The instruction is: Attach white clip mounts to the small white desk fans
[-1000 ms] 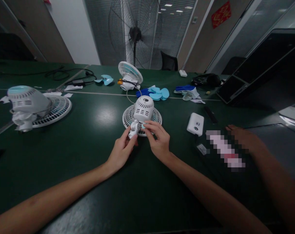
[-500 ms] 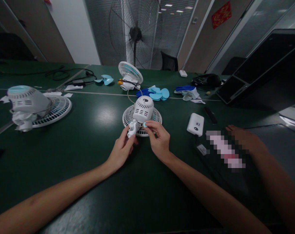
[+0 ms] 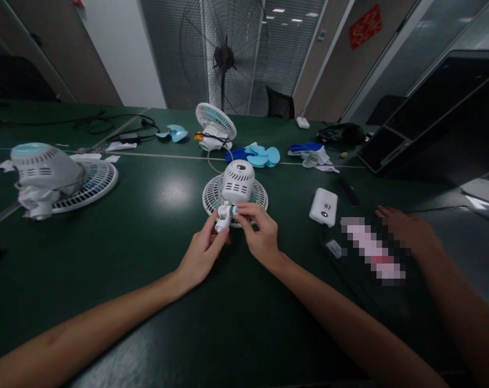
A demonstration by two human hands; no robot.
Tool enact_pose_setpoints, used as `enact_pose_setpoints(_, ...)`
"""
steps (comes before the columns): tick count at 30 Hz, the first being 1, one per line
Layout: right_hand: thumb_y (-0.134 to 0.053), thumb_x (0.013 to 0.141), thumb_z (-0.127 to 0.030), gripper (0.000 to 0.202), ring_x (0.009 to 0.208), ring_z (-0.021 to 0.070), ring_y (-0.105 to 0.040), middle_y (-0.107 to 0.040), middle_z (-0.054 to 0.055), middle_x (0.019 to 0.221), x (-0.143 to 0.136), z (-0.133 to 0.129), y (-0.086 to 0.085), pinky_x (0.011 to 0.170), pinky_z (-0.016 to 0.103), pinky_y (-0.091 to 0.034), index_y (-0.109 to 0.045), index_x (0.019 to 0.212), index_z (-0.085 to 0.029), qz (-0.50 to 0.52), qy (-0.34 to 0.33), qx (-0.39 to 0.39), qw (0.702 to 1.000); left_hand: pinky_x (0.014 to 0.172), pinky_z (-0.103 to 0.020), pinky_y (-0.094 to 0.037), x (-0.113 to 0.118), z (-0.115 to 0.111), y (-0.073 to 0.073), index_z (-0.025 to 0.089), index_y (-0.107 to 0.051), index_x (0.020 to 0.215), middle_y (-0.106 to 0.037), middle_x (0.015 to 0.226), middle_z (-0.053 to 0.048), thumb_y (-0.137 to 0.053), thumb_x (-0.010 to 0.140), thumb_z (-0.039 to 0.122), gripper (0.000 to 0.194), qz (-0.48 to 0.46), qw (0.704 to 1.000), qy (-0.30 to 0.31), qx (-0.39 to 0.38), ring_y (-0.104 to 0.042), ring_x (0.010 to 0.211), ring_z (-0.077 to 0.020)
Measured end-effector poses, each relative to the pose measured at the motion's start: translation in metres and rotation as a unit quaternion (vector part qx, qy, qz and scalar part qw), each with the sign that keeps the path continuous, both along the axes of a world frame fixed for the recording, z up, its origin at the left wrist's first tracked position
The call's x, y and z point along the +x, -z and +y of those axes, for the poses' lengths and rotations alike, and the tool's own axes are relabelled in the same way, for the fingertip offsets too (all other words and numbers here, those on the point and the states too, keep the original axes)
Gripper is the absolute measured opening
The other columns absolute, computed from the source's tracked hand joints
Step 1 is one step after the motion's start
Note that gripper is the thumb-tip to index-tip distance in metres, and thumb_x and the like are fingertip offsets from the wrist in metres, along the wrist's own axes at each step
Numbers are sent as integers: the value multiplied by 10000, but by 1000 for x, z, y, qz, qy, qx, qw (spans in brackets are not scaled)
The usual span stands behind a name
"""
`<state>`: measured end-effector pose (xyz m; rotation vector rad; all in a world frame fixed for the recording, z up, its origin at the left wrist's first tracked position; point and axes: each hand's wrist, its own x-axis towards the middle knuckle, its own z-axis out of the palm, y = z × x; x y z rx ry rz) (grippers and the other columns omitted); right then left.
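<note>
On the left of the dark green table [image 3: 135, 248], a white fan [image 3: 56, 172] lies on its grille, and towards the back another small fan [image 3: 217, 121] stands tilted between a loose light-blue blade [image 3: 175, 133] and a second blue blade [image 3: 264, 156] that overlaps a dark-blue cloth [image 3: 235, 155]. Farther right sit a blue-and-white cloth bundle [image 3: 311, 154], a small white box [image 3: 303, 123], a white device [image 3: 324, 207] with dark markings and, just beside it, a slim black object [image 3: 348, 192]. Behind the table stand a large wire-caged fan [image 3: 224, 56] and a black chair [image 3: 279, 102].
</note>
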<state>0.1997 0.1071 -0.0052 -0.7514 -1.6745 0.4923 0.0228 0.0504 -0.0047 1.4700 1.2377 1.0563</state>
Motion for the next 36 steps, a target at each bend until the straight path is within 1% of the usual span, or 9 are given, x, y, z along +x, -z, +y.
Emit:
enact_pose_setpoints(6,-606,1016,-158,225,1184,214,-704,-735,55,1257,0,-1,-4,1073,437,-570,-709,1187,-262,-36,-12,23,999,480,-189,-422,-1,-1,-2,213,-300,1602,-649,868,-8,-483,1058,448,620,10,1000,1,6,-508,566,-103)
enact_pose_setpoints(9,-609,1015,-162,242,1173,221,-704,-732,57,1241,1,-2,-5,1062,442,-579,-726,1196,-272,-36,11,24,999,492,-191,-435,-1,-1,-4,212,-318,1599,-637,871,-9,-472,1061,442,606,16,1000,1,2,-516,579,-106)
enact_pose_setpoints(15,-589,1025,-155,287,1137,222,-708,-734,54,1203,3,-2,-3,1038,455,-598,-736,1229,-293,-52,22,43,998,520,-208,-452,-1,-2,-5,206,-316,1611,-667,905,-26,-481,1056,435,622,28,1000,-8,8,-549,614,-122)
enact_pose_setpoints(18,-605,1021,-169,281,1103,211,-717,-722,57,1224,2,-2,-2,1008,420,-615,-744,1224,-303,-73,4,57,996,551,-219,-473,-1,-1,-4,197,-334,1606,-694,935,-42,-498,1048,429,626,36,999,1,14,-593,659,-136)
enact_pose_setpoints(23,-610,1024,-196,252,1095,209,-715,-724,54,1176,0,-4,-4,995,406,-619,-749,1203,-305,-60,19,23,998,596,-238,-505,1,-1,-4,193,-342,1584,-723,1038,-76,-549,1024,429,641,22,1000,1,17,-650,741,-160)
enact_pose_setpoints(27,-564,1037,-150,335,1187,214,-688,-717,63,1263,1,-3,-5,1065,428,-578,-694,1312,-292,-79,-21,45,996,604,-238,-504,2,-1,-7,199,-327,1550,-728,1036,-77,-553,1024,426,616,-5,1000,-7,13,-653,738,-160)
enact_pose_setpoints(30,-519,1047,-126,350,1136,204,-702,-731,55,1210,2,-2,-3,1007,406,-599,-704,1292,-295,-72,-18,39,997,621,-242,-505,1,-2,-8,211,-318,1516,-731,1009,-65,-568,1023,417,590,-21,1000,3,8,-658,738,-159)
enact_pose_setpoints(34,-560,1043,-185,277,921,189,-709,-721,43,1031,4,-1,-3,836,359,-620,-735,1233,-284,-69,7,5,998,629,-255,-502,0,-1,-8,204,-333,1468,-730,997,-67,-579,1021,415,552,-17,1000,14,1,-660,746,-169)
enact_pose_setpoints(36,-569,1042,-204,262,865,182,-696,-707,40,978,4,-1,-4,797,344,-609,-734,1235,-269,-71,9,-6,997,624,-253,-499,0,-1,-7,206,-341,1446,-723,996,-63,-586,1018,413,535,-13,1000,14,1,-651,738,-164)
